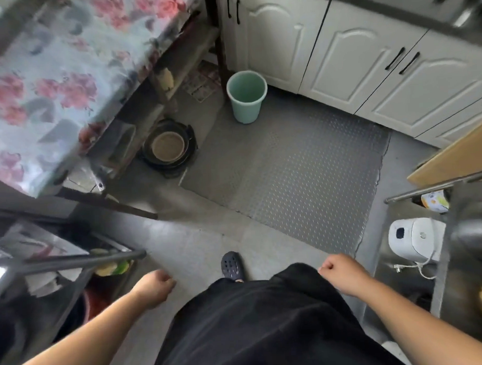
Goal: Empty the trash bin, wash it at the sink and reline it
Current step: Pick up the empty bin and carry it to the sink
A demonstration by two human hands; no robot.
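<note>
The light green trash bin [246, 97] stands upright on the floor at the far side of the room, between a table leg and the white cabinets. Its inside looks bare, with no bag showing. My left hand [156, 287] hangs low at the left, fingers loosely curled and holding nothing. My right hand [338, 271] hangs at the right in the same way, also holding nothing. Both hands are far from the bin, with a stretch of floor in between.
A table with a flowered cloth [53, 79] fills the upper left, with stacked pans [169, 146] under it. White cabinets [367, 68] line the back, under a steel counter edge [419, 15]. A metal rack [73, 262] stands left; a steel shelf with a white cooker [411, 239] right. A grey studded mat [302, 174] covers the floor.
</note>
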